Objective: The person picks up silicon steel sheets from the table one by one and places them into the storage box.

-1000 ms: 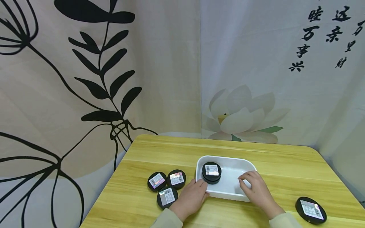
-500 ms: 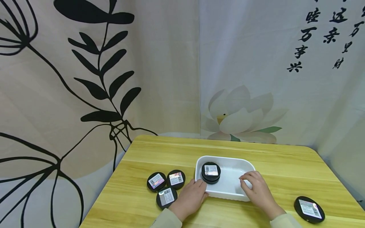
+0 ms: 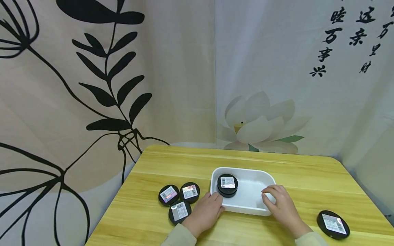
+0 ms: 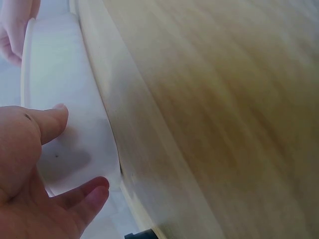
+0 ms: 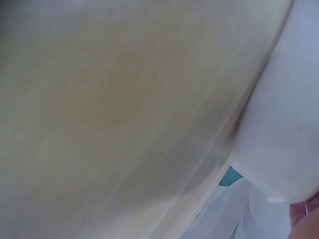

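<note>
A white tray (image 3: 248,208) stands on the table, with a black round tin (image 3: 227,181) stacked on another at its left end. My left hand (image 3: 205,212) grips the tray's near left corner; in the left wrist view its thumb (image 4: 52,122) lies against the long wall and its fingers reach around the end. Over the tray's right end is my right hand (image 3: 281,205), fingers bent and thumb close to the fingertips, with nothing seen between them. The right wrist view shows only a bit of its fingers (image 5: 301,214) beside the tray wall.
Three black round tins lie left of the left hand: a left one (image 3: 168,195), a right one (image 3: 189,192) and a near one (image 3: 180,212). Another flat black tin (image 3: 333,224) lies at the right. A printed curtain (image 3: 184,85) hangs behind the wooden table (image 3: 172,164).
My right hand has shifted slightly right, toward the tray's right edge, and a gap now shows between thumb and fingertips. The left hand and the tins stay where they were.
</note>
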Available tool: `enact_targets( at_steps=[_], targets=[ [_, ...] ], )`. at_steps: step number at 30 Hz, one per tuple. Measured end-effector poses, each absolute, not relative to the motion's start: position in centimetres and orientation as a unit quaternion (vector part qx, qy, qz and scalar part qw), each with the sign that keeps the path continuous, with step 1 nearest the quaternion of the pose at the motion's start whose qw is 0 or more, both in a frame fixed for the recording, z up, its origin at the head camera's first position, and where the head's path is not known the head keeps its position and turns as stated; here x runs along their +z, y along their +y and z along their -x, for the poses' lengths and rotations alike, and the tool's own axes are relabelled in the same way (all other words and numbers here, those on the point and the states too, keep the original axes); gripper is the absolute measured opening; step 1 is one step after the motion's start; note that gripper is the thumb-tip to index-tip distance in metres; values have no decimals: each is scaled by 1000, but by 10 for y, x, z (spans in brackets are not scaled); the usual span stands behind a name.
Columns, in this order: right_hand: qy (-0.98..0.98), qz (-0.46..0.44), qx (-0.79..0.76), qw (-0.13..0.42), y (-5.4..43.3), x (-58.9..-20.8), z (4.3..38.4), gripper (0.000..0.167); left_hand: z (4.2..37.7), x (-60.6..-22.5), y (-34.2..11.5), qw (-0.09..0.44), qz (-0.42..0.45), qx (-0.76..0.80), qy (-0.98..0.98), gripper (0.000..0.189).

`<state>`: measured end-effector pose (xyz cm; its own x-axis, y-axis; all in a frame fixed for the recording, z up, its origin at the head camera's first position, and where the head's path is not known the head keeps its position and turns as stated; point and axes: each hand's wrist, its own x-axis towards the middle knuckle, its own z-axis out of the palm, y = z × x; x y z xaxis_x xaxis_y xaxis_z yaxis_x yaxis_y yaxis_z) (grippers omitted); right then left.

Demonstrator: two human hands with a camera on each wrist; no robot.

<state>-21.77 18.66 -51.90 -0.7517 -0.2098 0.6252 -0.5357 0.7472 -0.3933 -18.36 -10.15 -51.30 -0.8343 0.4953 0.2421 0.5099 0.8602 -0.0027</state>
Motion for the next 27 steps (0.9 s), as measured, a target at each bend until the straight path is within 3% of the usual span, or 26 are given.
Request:
enact_targets(
  at_steps=[27],
  targets=[
    [-902,-170,291,269,208,-521,207,15,184,-514,-101,125,263,-36,-956,20]
  ],
)
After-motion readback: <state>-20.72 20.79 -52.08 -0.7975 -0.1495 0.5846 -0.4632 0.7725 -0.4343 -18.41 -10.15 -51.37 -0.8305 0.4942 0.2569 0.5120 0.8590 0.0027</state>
